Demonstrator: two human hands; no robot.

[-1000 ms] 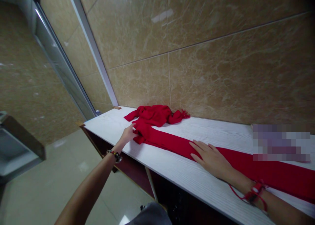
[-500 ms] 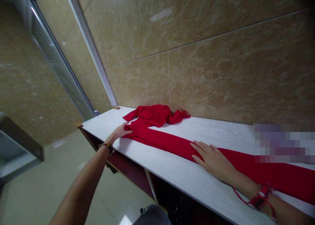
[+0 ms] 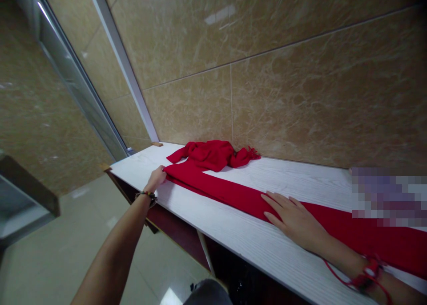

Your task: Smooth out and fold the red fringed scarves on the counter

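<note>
A long red scarf (image 3: 223,191) lies stretched in a flat, folded strip along the white tabletop (image 3: 187,202), running off the right side of the view. At the strip's left end my left hand (image 3: 157,177) is closed on a corner of the cloth. My right hand (image 3: 296,218) rests flat on the strip farther right, its fingers spread. Behind the left end sits a bunched red heap (image 3: 210,156) of the same cloth, with a fringed end beside the wall; I cannot tell whether heap and strip are one piece.
A tan marbled wall (image 3: 300,104) rises along the table's back edge. At the right back is a pixelated patch (image 3: 387,196) whose contents I cannot make out. Small wooden blocks sit at the left corners. Dark open shelving and a tiled floor (image 3: 143,256) lie below.
My left hand has closed on the scarf's corner and pulled it slightly left, so that end now lies flatter and straighter. My right hand stays flat on the cloth.
</note>
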